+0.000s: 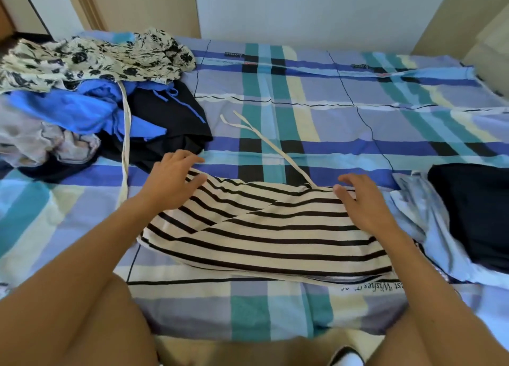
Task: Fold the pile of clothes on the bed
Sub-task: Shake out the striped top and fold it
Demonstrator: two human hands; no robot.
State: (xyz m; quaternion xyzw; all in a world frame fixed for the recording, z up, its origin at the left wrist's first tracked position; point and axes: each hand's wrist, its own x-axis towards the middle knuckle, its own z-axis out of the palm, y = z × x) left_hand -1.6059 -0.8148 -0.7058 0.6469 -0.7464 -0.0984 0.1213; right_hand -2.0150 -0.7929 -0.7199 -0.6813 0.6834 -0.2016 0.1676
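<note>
Loosely, the left hand and right hand rest, fingers spread, on the striped garment.

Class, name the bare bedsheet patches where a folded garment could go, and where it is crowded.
Free: the sheet beyond the striped garment, right of the cream strap; the near strip between that garment and the bed's edge. Crowded: the unfolded pile far left, the dark garment on pale-blue cloth right.

The black-and-white striped garment lies on the plaid bedsheet. Behind it, leftward, sits the pile of mixed clothes; just right of it, a folded dark navy garment rests on a pale blue cloth
</note>
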